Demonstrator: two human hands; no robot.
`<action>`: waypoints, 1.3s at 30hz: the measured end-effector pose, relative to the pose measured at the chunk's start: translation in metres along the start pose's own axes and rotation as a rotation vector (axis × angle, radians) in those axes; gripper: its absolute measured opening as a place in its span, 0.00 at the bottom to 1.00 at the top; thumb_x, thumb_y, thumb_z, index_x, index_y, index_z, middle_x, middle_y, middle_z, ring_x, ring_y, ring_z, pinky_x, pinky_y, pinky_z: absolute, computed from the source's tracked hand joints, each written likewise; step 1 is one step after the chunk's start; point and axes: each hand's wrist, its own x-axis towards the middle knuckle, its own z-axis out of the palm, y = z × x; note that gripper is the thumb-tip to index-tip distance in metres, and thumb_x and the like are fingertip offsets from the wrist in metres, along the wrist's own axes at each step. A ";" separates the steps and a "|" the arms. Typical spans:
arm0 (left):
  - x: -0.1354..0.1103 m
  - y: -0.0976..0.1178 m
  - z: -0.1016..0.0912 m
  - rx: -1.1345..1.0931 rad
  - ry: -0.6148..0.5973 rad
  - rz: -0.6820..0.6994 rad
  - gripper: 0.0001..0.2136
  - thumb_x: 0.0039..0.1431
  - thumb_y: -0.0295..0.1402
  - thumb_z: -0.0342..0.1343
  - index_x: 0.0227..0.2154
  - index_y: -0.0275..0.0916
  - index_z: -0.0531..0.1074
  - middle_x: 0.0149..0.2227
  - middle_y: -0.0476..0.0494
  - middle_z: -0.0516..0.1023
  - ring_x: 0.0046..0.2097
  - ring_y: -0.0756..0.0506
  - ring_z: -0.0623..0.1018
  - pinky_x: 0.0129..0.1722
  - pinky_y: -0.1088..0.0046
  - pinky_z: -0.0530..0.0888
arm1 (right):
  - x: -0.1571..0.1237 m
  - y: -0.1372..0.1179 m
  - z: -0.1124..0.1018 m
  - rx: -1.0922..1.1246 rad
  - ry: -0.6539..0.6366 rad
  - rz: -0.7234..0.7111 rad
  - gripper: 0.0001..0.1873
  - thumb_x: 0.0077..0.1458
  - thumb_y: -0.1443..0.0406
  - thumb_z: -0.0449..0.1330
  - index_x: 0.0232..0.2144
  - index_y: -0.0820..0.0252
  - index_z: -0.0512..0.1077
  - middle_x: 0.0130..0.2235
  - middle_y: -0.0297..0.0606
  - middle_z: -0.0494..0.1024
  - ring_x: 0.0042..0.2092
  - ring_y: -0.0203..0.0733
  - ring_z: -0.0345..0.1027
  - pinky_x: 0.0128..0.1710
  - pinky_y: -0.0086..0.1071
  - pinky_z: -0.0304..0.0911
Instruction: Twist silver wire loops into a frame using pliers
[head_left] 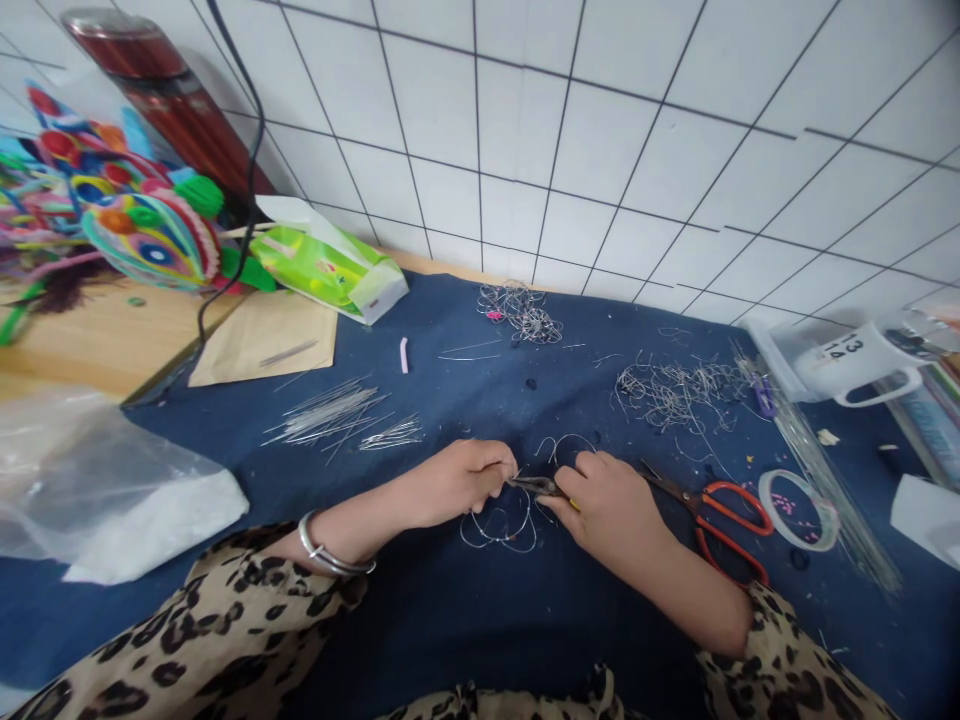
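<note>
Nearest, the wire (496,540) is curving in loops over the cloth (427,610). Bending it appears to be the step in hand, the next move calling for a steady grip near the tips of the pliers (536,486). The left hand (466,482) is pinching the wire between thumb and fingers; the right hand (611,505) is wrapping closed around the pliers. Beyond, a tangle (536,323) is lying before the wall (517,120).

The left forearm (360,525) slants in from the lower left, the right forearm (694,590) from the lower right. The left hand (466,478) pinches with curled fingers; facing it, near but apart, the right hand (609,502) grips, thumb pointing leftward.
</note>
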 end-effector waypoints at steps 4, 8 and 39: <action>0.000 0.002 0.000 -0.070 0.010 -0.012 0.09 0.59 0.33 0.43 0.37 0.38 0.65 0.29 0.49 0.69 0.25 0.52 0.70 0.23 0.79 0.67 | -0.001 0.001 0.002 0.001 -0.001 0.032 0.14 0.57 0.55 0.51 0.27 0.57 0.67 0.28 0.37 0.66 0.32 0.39 0.56 0.31 0.31 0.46; -0.002 0.005 -0.003 0.053 0.057 0.053 0.08 0.59 0.31 0.44 0.37 0.39 0.66 0.29 0.49 0.70 0.28 0.51 0.71 0.27 0.77 0.68 | -0.002 0.001 0.001 -0.003 -0.005 0.029 0.12 0.56 0.56 0.52 0.27 0.57 0.67 0.28 0.37 0.66 0.32 0.40 0.56 0.32 0.32 0.46; -0.002 0.005 -0.002 0.299 0.261 0.144 0.08 0.60 0.30 0.48 0.28 0.37 0.69 0.22 0.53 0.70 0.26 0.52 0.71 0.28 0.78 0.65 | 0.002 0.000 -0.006 -0.034 -0.041 0.007 0.12 0.56 0.57 0.51 0.28 0.58 0.67 0.31 0.39 0.65 0.35 0.43 0.53 0.34 0.35 0.44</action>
